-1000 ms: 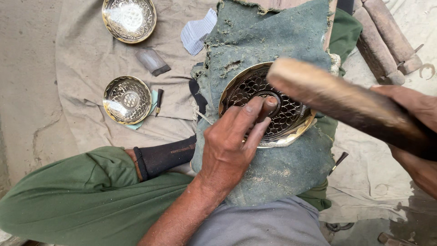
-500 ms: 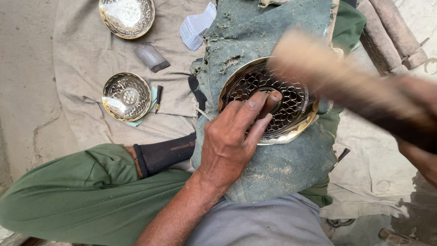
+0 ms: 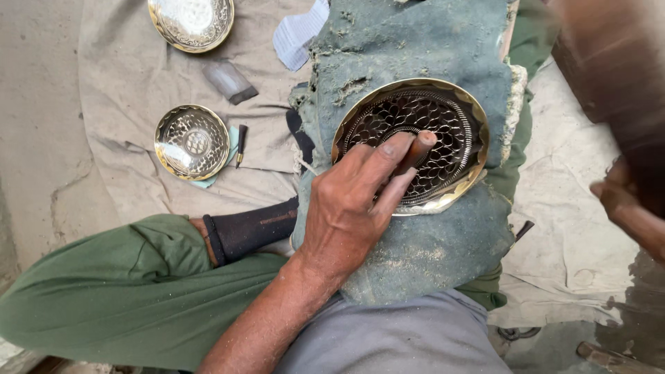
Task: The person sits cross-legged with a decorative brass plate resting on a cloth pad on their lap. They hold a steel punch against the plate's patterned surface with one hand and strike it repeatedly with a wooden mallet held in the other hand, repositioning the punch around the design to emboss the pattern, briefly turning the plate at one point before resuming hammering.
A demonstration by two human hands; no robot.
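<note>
the brass dish [image 3: 454,114], round with a scalloped gilt rim and a dark pierced lattice floor, lies flat on a worn blue-green pad [image 3: 415,41] that covers the seated person's lap. the left hand [image 3: 346,208] rests on the dish from its near edge, fingers closed around a short brown punch [image 3: 419,147]; the punch tip meets the lattice close to the dish centre. the right hand [image 3: 627,208] is to the right of the dish, at the frame edge, closed on a heavy wooden mallet [image 3: 613,83] whose blurred head hangs above and right of the dish, clear of it.

left of the dish, on the beige cloth [image 3: 125,69] spread over the floor, sits a small brass bowl [image 3: 192,142] with a patterned centre. a thin dark tool [image 3: 240,145] lies just beside that bowl, between it and the dish. further from the dish, up and left, a second brass bowl [image 3: 191,23] is cut by the frame top. a grey block [image 3: 229,82] and a pale folded paper [image 3: 299,33] lie between that bowl and the pad. green trousers [image 3: 125,298] and a black ankle sleeve [image 3: 253,228] are below left of the dish.
</note>
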